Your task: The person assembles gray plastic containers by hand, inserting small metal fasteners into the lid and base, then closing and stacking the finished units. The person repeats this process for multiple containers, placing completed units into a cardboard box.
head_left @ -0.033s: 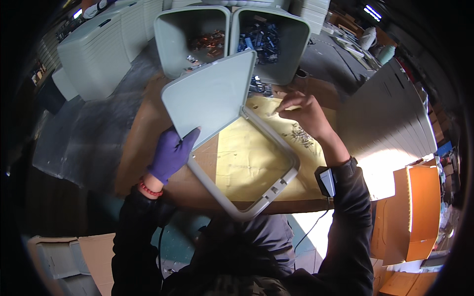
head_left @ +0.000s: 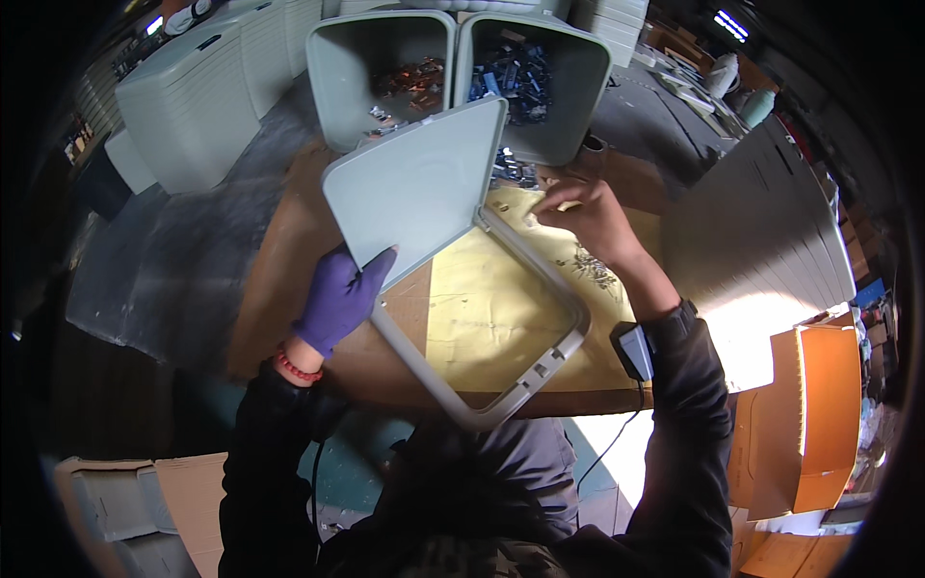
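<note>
My left hand (head_left: 337, 299), in a purple glove, grips the near left corner of a pale grey-green lid panel (head_left: 414, 188), thumb on its face. The panel stands tilted up from an open rectangular grey frame (head_left: 535, 258), joined to it near the far corner. Beyond the frame's right side, my bare right hand (head_left: 599, 220) hovers with thumb and forefinger pinched. Whatever those fingertips hold is too small to make out. Below that hand, a loose pile of small metal pins or screws (head_left: 595, 270) lies on a yellow sheet (head_left: 482, 318).
Two grey-green bins stand at the back, one with orange-brown pieces (head_left: 414, 82), the other with dark blue-black pieces (head_left: 515, 82). Stacked panels rise at left (head_left: 188, 125) and right (head_left: 761, 207). Cardboard (head_left: 279, 250) lies under the sheet. An orange-brown carton (head_left: 829, 414) sits at right.
</note>
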Demonstrator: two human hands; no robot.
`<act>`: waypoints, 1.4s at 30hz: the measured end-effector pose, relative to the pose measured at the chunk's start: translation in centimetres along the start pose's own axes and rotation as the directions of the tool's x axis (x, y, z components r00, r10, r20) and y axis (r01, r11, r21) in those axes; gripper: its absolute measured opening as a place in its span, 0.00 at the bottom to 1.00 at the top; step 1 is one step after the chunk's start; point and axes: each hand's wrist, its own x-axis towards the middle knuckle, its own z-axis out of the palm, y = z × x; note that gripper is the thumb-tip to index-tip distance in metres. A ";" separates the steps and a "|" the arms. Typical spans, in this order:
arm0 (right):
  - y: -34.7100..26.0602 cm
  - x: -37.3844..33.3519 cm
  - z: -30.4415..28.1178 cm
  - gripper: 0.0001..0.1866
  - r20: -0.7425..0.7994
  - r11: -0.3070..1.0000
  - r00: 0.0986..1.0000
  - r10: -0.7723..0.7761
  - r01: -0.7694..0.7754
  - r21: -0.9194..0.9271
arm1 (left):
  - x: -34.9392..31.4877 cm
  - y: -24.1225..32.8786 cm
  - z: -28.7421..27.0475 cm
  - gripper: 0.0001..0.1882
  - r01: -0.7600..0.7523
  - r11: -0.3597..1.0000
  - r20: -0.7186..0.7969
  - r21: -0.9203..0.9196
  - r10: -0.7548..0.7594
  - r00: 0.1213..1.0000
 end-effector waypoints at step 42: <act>1.1 2.2 6.7 0.04 0.025 0.653 0.841 -0.541 0.438 -0.618 | 0.1 0.3 -0.1 0.12 -0.095 0.988 -0.010 0.123 0.096 0.995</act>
